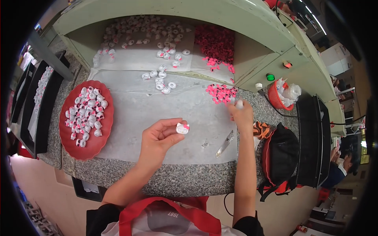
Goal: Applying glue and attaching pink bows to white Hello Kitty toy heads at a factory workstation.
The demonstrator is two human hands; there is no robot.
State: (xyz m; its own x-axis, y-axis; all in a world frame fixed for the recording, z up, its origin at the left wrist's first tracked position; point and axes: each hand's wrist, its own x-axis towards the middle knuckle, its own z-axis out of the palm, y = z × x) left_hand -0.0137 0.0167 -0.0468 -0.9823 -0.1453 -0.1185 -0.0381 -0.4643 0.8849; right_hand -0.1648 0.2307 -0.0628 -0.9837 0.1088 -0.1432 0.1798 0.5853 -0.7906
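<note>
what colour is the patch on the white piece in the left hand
The patch is pink; the head view shows it.

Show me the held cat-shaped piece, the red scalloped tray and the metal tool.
Held cat-shaped piece [182, 128], head view: visible side.
Red scalloped tray [89, 150], head view: bare near end.
Metal tool [225, 144], head view: its middle.

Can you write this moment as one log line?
left hand: holds white cat-head piece; right hand: near pink pieces; red tray: holds similar pieces

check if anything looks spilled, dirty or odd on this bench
Only one small thing: a smudge marks the pale sheet just left of the slanted, blade-like metal tool, whose surface looks blotchy. Whether either is residue or glare, I cannot tell.
</note>
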